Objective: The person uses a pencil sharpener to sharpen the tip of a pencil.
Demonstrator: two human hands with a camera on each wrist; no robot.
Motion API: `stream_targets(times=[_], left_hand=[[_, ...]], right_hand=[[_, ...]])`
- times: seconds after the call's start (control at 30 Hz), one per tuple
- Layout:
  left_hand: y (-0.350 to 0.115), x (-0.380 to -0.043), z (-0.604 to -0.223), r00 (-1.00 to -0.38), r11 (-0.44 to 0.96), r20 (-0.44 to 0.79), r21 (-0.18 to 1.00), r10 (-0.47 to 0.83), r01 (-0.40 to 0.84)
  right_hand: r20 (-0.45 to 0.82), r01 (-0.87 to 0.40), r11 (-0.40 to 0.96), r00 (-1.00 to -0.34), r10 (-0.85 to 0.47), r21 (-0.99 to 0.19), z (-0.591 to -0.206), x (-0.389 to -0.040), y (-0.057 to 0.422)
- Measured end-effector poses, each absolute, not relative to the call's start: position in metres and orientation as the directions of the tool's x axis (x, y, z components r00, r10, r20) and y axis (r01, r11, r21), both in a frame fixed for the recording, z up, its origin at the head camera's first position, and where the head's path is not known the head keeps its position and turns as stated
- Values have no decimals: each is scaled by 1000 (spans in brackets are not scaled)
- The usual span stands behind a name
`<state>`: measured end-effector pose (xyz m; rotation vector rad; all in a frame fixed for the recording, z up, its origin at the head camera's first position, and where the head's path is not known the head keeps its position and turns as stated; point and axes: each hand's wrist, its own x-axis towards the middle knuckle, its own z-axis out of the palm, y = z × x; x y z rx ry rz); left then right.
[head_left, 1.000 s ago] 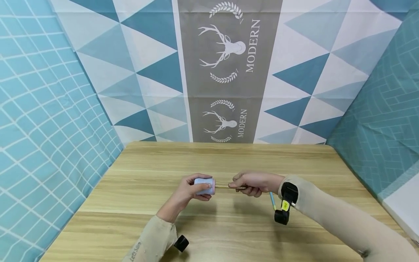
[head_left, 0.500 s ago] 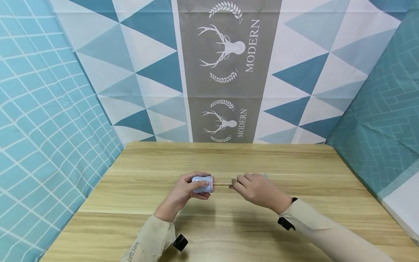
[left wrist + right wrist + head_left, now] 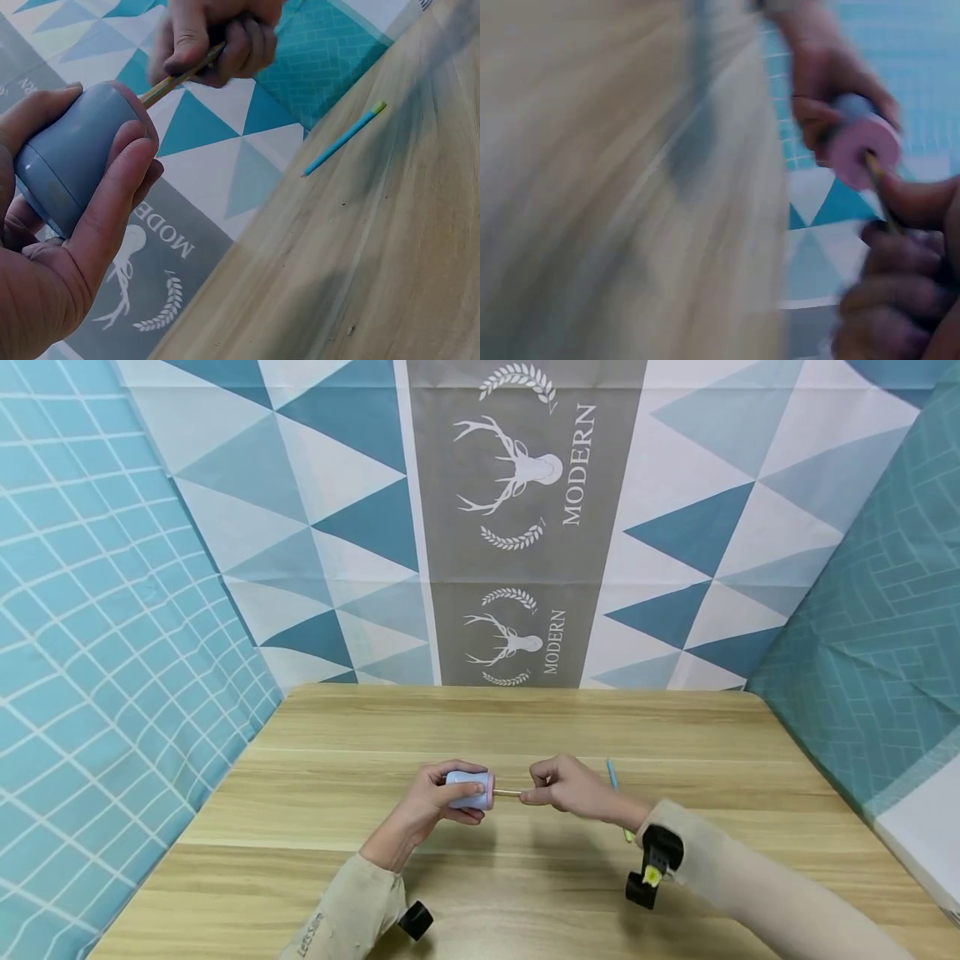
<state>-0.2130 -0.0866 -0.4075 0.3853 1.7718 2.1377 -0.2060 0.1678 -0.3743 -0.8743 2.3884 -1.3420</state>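
Note:
My left hand (image 3: 420, 806) holds a blue-lilac pencil sharpener (image 3: 79, 150) above the table, fingers and thumb wrapped round its body. The sharpener's pink end (image 3: 847, 154) faces right. A gold-coloured pencil (image 3: 507, 792) sits with its tip in the hole of that end. My right hand (image 3: 573, 789) pinches this pencil between thumb and curled fingers, a short way from the pink end. The pencil's far end is hidden in the right hand. Behind the right wrist, a light-blue pencil (image 3: 343, 139) with a yellow-green end lies on the wood.
The wooden table (image 3: 360, 727) spreads under both hands. Patterned cloth (image 3: 360, 568) hangs behind its far edge and along both sides. At the right edge stands a white object (image 3: 926, 827). Small dark specks dot the tabletop in the left wrist view.
My right hand has rolled over and back about the gold-coloured pencil, its wrist turning with it. The left hand and sharpener have stayed almost in place. The light-blue pencil shows more fully now.

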Motion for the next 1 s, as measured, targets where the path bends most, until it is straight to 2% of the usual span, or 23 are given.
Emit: stream_targets(times=[0.03, 0.1, 0.17, 0.23, 0.3, 0.37, 0.5, 0.6, 0.67, 0.73, 0.77, 0.83, 0.9, 1.0], left_hand=[[-87, -213, -408, -905, -162, 1, 984, 426, -75], [-86, -213, -408, -900, -145, 19, 988, 435, -49], [-85, -212, -408, -896, -132, 27, 991, 443, -36], [-85, -212, -407, -893, -123, 23, 992, 450, -36], [-85, -212, -407, -895, -121, 11, 992, 447, -48], [-87, -212, -406, -898, -125, 3, 991, 440, -58], [-90, -213, -403, -901, -132, 2, 989, 434, -62], [-93, -213, -400, -902, -151, 8, 986, 432, -64], [-95, -214, -399, -902, -173, 18, 983, 430, -63], [-97, -214, -398, -902, -196, 30, 979, 431, -61], [-98, -214, -398, -902, -206, 33, 977, 430, -62], [-98, -215, -398, -901, -219, 37, 974, 432, -65], [-97, -214, -399, -899, -220, 33, 973, 437, -71], [-94, -214, -401, -899, -218, 19, 972, 437, -86]], right_hand=[[-85, -187, 366, -787, -612, -912, -373, -210, 169], [-315, 117, 341, -725, -612, -933, -372, -218, 173], [-452, 277, 363, -646, -615, -890, -375, -224, 176], [-501, 330, 378, -597, -627, -865, -376, -227, 179], [-477, 296, 377, -613, -630, -878, -376, -228, 179], [-415, 197, 387, -650, -636, -901, -371, -226, 179], [-200, -149, 457, -751, -629, -877, -353, -216, 181], [41, -469, 506, -762, -647, -724, -345, -206, 185], [244, -692, 502, -683, -689, -518, -347, -200, 187], [433, -855, 482, -515, -740, -193, -354, -197, 188], [508, -881, 472, -418, -754, -24, -359, -197, 187], [593, -841, 468, -236, -769, 271, -368, -199, 185], [617, -769, 457, -106, -780, 446, -377, -203, 183], [637, -726, 459, -39, -770, 511, -387, -209, 179]])
